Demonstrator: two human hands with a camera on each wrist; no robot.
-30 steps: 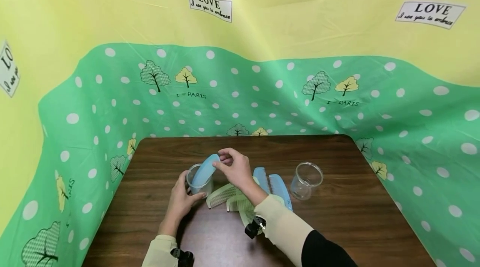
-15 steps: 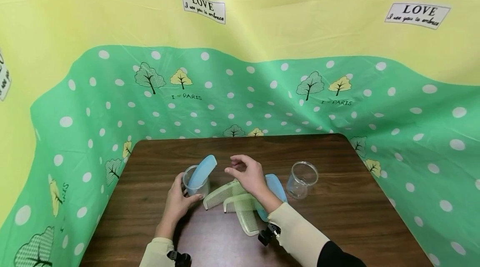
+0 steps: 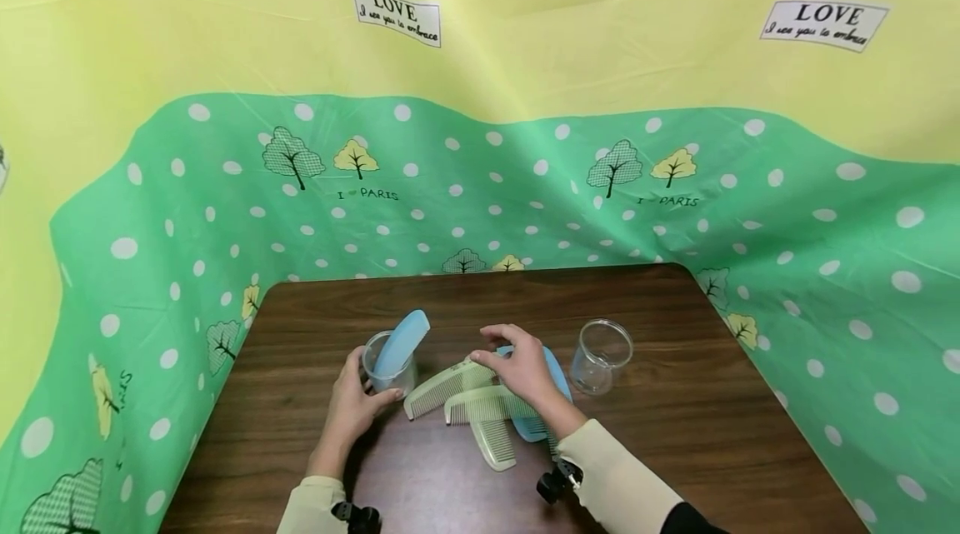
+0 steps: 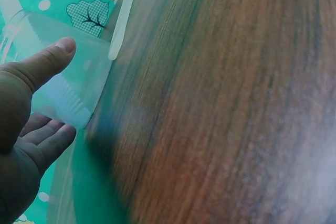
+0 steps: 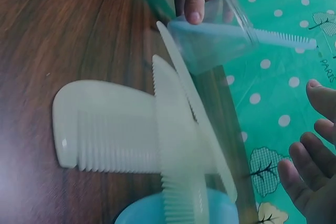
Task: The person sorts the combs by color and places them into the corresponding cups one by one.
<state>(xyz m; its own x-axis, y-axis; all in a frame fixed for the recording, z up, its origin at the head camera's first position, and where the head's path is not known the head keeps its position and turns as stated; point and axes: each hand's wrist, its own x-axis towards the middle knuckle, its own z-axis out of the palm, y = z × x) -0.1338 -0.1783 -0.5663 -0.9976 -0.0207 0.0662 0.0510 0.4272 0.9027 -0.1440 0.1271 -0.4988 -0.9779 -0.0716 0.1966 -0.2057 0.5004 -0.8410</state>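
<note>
My left hand (image 3: 354, 395) grips a see-through cup (image 3: 406, 382), thumb on the near side and fingers round the far side, as the left wrist view also shows. Inside the cup a blue comb (image 3: 402, 342) leans, its upper end sticking out past the rim. My right hand (image 3: 525, 366) hovers over a pile of combs, fingers loosely bent and apart, holding nothing. In that pile pale green combs (image 3: 442, 388) lie crossed over one another, one green comb (image 5: 105, 124) flat on the table. Blue combs (image 3: 557, 369) are partly hidden under my right hand and wrist.
A second see-through cup (image 3: 602, 357) stands upright right of the pile. The brown wood-grain table (image 3: 720, 434) is bordered at the back and sides by a green and yellow patterned cloth (image 3: 465, 184).
My right hand has let go of the blue comb, leaving it leaning in the held cup, and has moved right and down over the pile. My left hand keeps its grip on the cup.
</note>
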